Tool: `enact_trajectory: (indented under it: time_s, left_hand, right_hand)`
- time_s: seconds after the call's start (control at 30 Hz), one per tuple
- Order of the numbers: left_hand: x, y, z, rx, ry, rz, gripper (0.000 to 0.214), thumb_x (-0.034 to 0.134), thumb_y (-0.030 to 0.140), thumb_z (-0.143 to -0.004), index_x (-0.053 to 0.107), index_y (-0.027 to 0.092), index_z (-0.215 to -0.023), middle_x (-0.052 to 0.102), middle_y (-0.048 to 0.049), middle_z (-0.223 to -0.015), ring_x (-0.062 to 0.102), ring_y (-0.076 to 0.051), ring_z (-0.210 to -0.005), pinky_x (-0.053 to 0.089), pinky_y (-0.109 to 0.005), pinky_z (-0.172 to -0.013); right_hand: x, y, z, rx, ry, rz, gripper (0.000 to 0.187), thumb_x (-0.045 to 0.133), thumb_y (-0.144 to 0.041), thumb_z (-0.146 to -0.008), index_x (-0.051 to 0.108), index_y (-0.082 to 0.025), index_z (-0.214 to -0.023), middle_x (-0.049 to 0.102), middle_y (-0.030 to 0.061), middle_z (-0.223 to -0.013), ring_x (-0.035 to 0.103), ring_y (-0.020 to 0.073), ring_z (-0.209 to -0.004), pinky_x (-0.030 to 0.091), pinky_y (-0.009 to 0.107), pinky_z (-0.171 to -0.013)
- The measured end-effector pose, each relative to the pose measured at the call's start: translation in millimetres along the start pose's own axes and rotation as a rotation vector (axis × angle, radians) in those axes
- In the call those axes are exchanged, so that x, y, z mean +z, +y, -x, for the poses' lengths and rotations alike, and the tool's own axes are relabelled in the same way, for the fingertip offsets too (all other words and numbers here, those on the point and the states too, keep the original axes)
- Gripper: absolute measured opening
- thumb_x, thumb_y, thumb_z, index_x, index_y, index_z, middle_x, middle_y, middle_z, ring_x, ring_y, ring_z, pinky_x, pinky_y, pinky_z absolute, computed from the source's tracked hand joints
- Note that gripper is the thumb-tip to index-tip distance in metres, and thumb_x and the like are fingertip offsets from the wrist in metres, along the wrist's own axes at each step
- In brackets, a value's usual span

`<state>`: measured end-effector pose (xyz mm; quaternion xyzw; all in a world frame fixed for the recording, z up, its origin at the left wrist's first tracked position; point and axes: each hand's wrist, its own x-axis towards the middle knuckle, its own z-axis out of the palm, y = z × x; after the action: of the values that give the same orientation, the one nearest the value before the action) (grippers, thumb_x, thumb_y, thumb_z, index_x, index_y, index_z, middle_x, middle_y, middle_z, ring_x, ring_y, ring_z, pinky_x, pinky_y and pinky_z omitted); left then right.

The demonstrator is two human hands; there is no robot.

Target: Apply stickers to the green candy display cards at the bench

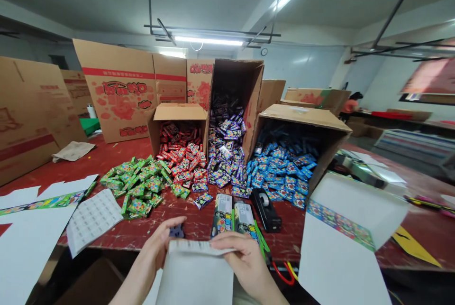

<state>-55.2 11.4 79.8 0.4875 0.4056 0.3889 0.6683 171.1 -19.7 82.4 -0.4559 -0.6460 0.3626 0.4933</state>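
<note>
Both my hands hold a flat white cardboard sheet (195, 274) at the bottom middle, near the table's front edge. My left hand (156, 253) grips its upper left corner with curled fingers. My right hand (245, 257) pinches the folded top flap on the right. Just beyond the sheet lie two printed flat cartons (234, 215) and a black tape dispenser (266, 210). Small packets spill from tipped boxes onto the red table (149, 229): green packets (137, 186), red packets (181, 155), purple packets (225, 153) and blue packets (284, 172).
White die-cut sheets (31, 243) lie at the left, with a label sheet (93, 219) beside them. A white folded carton (350, 234) stands at the right. Large cardboard boxes (117, 89) line the back. A person in orange (350, 105) is far right.
</note>
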Motion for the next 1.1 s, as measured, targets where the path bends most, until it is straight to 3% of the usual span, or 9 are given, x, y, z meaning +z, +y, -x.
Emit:
enact_trajectory:
  time_s: [0.07,0.17,0.3,0.37,0.47,0.6,0.8,0.97,1.1]
  left_hand:
    - [0.1,-6.3,-3.7,-0.001,-0.008,-0.015,0.061,0.059,0.061,-0.075,0.056,0.019,-0.119,0.072,-0.0056,-0.08,0.062,-0.019,-0.066,0.045,-0.027,-0.06]
    - [2.7,-8.7,-6.3,-0.007,0.015,-0.106,0.048,0.082,0.041,-0.059,0.063,0.016,-0.095,0.067,0.0002,-0.068,0.054,-0.012,-0.057,0.039,-0.02,-0.055]
    - [4.3,-2.4,-3.7,-0.017,0.056,-0.17,0.037,0.079,0.043,-0.063,0.065,0.013,-0.079,0.063,0.0012,-0.063,0.049,-0.01,-0.055,0.037,-0.02,-0.054]
    - [4.6,0.8,-1.2,0.013,0.096,-0.246,0.034,0.076,0.043,-0.066,0.066,0.014,-0.08,0.064,0.0007,-0.064,0.05,-0.011,-0.057,0.038,-0.02,-0.055]
    - [7.6,4.8,2.9,0.06,0.102,-0.378,0.03,0.073,0.041,-0.069,0.067,0.016,-0.083,0.067,-0.001,-0.07,0.055,-0.014,-0.063,0.041,-0.022,-0.059]
    - [12.8,8.8,7.9,0.114,0.079,-0.538,0.025,0.07,0.041,-0.071,0.07,0.018,-0.081,0.071,-0.0024,-0.072,0.061,-0.017,-0.067,0.043,-0.022,-0.062]
    - [13.6,11.8,10.5,0.171,0.09,-0.689,0.034,0.056,0.048,-0.08,0.069,0.018,-0.07,0.067,-0.0016,-0.063,0.056,-0.015,-0.059,0.038,-0.021,-0.055]
    - [14.4,15.8,11.0,0.163,0.126,-0.708,0.047,0.05,0.056,-0.08,0.057,0.017,-0.055,0.037,0.004,-0.049,0.032,-0.011,-0.047,0.022,-0.022,-0.046]
    - [13.2,9.9,9.5,0.138,0.119,-0.586,0.053,0.046,0.06,-0.081,0.038,0.019,-0.048,0.023,0.0051,-0.054,0.022,-0.01,-0.051,0.018,-0.024,-0.047]
  right_hand:
    - [1.8,-2.7,0.8,-0.118,-0.061,0.033,0.028,0.053,-0.011,-0.082,0.076,-0.026,-0.089,0.073,0.0063,-0.094,0.068,0.0185,-0.086,0.052,0.03,-0.078]
    - [1.6,-2.3,5.1,-0.196,-0.136,0.054,0.035,0.048,-0.01,-0.084,0.073,-0.028,-0.099,0.07,0.0056,-0.103,0.066,0.0173,-0.092,0.051,0.028,-0.08]
    - [-9.2,1.7,11.5,-0.053,-0.215,-0.083,0.035,0.055,-0.025,-0.086,0.061,-0.03,-0.12,0.061,0.0081,-0.125,0.055,0.0232,-0.116,0.041,0.038,-0.098]
    - [-12.5,1.6,10.5,0.075,-0.214,-0.252,0.048,0.061,-0.04,-0.082,0.054,-0.028,-0.128,0.06,0.0112,-0.125,0.055,0.0266,-0.115,0.042,0.041,-0.096]
    - [-6.3,0.1,3.9,0.276,-0.11,-0.29,0.048,0.074,-0.047,-0.069,0.065,-0.021,-0.108,0.068,0.0094,-0.096,0.063,0.0231,-0.088,0.047,0.033,-0.078]
    - [9.7,3.9,-3.0,0.388,-0.046,-0.196,0.031,0.077,-0.042,-0.065,0.063,-0.015,-0.068,0.056,0.0,-0.062,0.049,0.0129,-0.06,0.036,0.024,-0.056]
    - [10.5,5.8,-2.2,0.238,0.019,-0.132,0.028,0.07,-0.039,-0.072,0.058,-0.016,-0.062,0.054,0.001,-0.066,0.049,0.0152,-0.066,0.036,0.025,-0.06]
    - [7.8,-6.6,-2.1,0.249,-0.005,-0.089,0.038,0.057,-0.048,-0.081,0.056,-0.015,-0.061,0.05,0.0011,-0.064,0.046,0.0151,-0.064,0.034,0.025,-0.06]
    - [7.7,-7.5,-2.0,0.23,-0.003,-0.071,0.043,0.051,-0.051,-0.084,0.053,-0.016,-0.059,0.046,0.0004,-0.062,0.042,0.0147,-0.063,0.033,0.026,-0.06]
